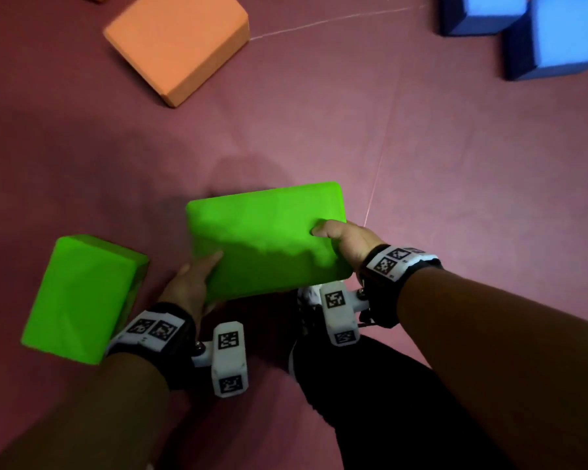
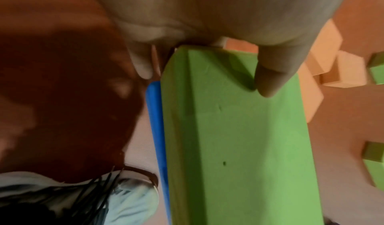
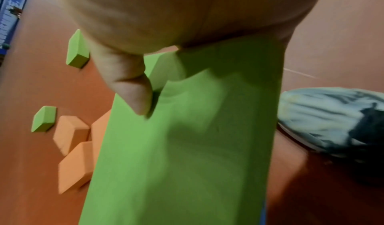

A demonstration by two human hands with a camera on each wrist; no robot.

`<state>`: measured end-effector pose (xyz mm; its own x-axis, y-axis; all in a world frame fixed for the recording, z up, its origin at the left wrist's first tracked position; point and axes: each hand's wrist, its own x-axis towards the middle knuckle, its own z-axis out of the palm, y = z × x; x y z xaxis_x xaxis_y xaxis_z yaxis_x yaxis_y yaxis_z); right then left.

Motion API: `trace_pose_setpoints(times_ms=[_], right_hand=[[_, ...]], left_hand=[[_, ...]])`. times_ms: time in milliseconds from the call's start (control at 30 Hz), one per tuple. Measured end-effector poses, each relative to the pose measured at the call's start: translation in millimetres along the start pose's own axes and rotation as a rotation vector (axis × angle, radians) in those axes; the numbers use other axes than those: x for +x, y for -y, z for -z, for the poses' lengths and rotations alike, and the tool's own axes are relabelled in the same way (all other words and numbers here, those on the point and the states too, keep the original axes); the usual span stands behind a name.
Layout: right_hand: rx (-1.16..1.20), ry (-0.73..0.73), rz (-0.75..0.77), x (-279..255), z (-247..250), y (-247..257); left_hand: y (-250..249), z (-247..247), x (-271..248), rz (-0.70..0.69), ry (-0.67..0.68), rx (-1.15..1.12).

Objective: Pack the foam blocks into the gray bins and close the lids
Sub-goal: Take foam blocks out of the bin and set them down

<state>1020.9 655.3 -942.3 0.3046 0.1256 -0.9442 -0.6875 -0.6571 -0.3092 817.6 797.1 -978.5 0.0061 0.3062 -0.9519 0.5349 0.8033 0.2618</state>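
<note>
Smooth, round-edged green foam block point(image 1: 269, 239), seemingly dented under both thumbs.

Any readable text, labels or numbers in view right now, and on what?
No readable words or numbers.
Wrist bands: black-and-white square code markers, patterns only, no letters.
Blue panel at the right wrist view's top left edge: pale marks, too blurred to read.
Held green block: plain faces, no label.

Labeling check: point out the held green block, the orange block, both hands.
held green block point(image 1: 269, 239), head view, top face
orange block point(image 1: 175, 45), head view, top face
left hand point(image 1: 190, 286), head view, back
right hand point(image 1: 345, 240), head view, back
</note>
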Motion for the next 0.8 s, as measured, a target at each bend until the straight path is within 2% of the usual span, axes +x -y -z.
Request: trace_pose_setpoints(times_ms=[100,233,333,400,467,567,633,700,800], right_hand=[[0.012,0.014,0.011,-83,-9,18],[-0.033,0.038,0.093,-206,-26,74],[-0.072,0.005,0.212,-298,-39,127],[-0.105,-0.016,0.296,-349,-50,155],[-0.122,-0.015,0.382,-402,-64,174],[-0.114,-0.067,0.52,-494,-92,185],[-0.111,-0.076,0.61,-546,-116,184],[-0.108,-0.058,0.687,-608,-155,172],[-0.137,-0.015,0.799,-680,-209,157]], left_hand=[[-28,34,-83,-0.074,0.009,-0.026],[-92,77,-197,-0.147,-0.023,-0.014],[-150,109,-280,-0.256,-0.014,0.045],[-176,135,-321,-0.313,-0.031,0.047],[-195,164,-365,-0.35,0.015,0.018],[-202,225,-437,-0.449,0.073,-0.006],[-201,263,-476,-0.512,0.035,-0.041],[-194,319,-530,-0.594,0.026,-0.12],[-183,395,-595,-0.701,-0.057,-0.191]])
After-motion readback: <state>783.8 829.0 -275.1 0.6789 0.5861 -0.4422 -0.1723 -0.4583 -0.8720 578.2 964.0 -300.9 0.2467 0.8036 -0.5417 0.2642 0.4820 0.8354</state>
